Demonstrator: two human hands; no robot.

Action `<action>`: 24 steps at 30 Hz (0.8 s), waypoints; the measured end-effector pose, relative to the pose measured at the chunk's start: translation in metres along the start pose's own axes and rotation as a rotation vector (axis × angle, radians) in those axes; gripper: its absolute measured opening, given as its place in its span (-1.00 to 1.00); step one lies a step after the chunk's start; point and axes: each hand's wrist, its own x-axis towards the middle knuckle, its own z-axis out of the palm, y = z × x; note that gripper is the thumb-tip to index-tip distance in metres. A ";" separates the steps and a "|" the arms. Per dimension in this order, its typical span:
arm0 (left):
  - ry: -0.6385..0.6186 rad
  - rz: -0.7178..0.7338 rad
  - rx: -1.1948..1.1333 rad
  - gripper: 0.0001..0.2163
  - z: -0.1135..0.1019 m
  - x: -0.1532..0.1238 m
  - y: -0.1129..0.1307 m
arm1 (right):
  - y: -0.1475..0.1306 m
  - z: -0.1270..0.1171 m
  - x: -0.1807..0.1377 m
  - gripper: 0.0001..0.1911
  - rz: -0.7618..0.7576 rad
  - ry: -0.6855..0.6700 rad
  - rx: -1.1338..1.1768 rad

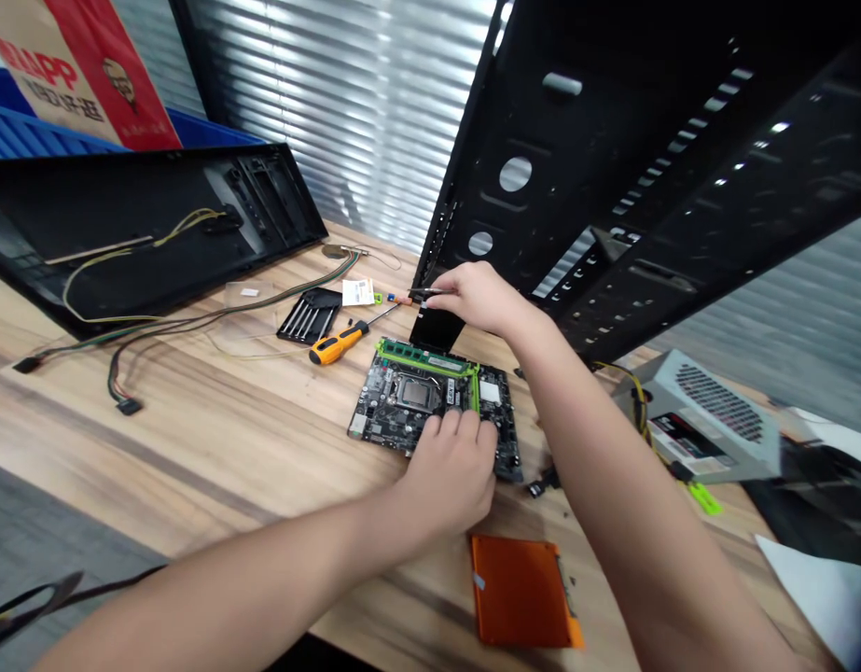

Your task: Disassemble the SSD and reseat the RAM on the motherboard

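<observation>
**Board's flat on the desk, mid-build, left hand on it, right up at the case**

My left hand (448,476) sits on the near edge of the motherboard (430,401), fingers curled down by the green RAM stick (423,359). My right hand (476,299) pinches something small, can't tell what, at the edge of the black computer case (612,159), which looms over the far right of the board. A black plate (437,329) stands just past the board. Orange screwdriver (336,343) and screwdriver set (310,315) lie to the left, power supply (696,415) to the right, orange SSD (520,593) near me.
</observation>
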 end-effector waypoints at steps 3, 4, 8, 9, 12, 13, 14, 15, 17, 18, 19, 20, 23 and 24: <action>0.000 0.021 0.007 -0.82 -0.002 -0.001 0.000 | -0.001 0.002 -0.008 -0.84 -0.002 0.033 -0.009; -0.003 0.027 0.004 -0.80 -0.003 -0.001 0.001 | -0.001 0.001 -0.013 -0.84 0.013 0.064 -0.019; -0.017 0.035 -0.047 -0.71 -0.008 0.001 -0.005 | -0.003 -0.007 -0.044 -0.86 0.125 0.349 -0.035; -0.032 0.049 -0.084 -0.68 -0.011 0.003 -0.009 | -0.004 -0.011 -0.055 -0.86 0.157 0.435 -0.020; -0.160 0.188 -0.276 -0.54 -0.022 0.011 -0.028 | -0.009 -0.018 -0.098 -0.84 0.255 0.641 0.064; -0.226 0.223 -0.333 -0.49 -0.027 0.014 -0.035 | -0.011 -0.018 -0.114 -0.82 0.291 0.695 0.104; -0.278 0.223 -0.367 -0.46 -0.031 0.017 -0.042 | -0.014 -0.016 -0.130 -0.81 0.330 0.735 0.150; -0.330 0.207 -0.394 -0.45 -0.035 0.019 -0.049 | -0.016 -0.013 -0.146 -0.80 0.370 0.763 0.202; -0.416 0.164 -0.493 -0.40 -0.041 0.024 -0.061 | -0.022 -0.003 -0.177 -0.77 0.450 0.805 0.317; -0.441 0.146 -0.550 -0.40 -0.043 0.025 -0.065 | -0.025 0.003 -0.191 -0.76 0.486 0.826 0.381; -0.452 0.131 -0.599 -0.43 -0.043 0.027 -0.069 | -0.029 0.010 -0.203 -0.76 0.523 0.843 0.445; -0.452 0.124 -0.644 -0.46 -0.042 0.028 -0.071 | -0.031 0.017 -0.213 -0.74 0.557 0.867 0.508; -0.425 0.129 -0.736 -0.58 -0.036 0.031 -0.074 | -0.036 0.034 -0.232 -0.70 0.638 0.932 0.696; -0.418 0.133 -0.758 -0.60 -0.033 0.032 -0.074 | -0.037 0.039 -0.235 -0.69 0.653 0.944 0.764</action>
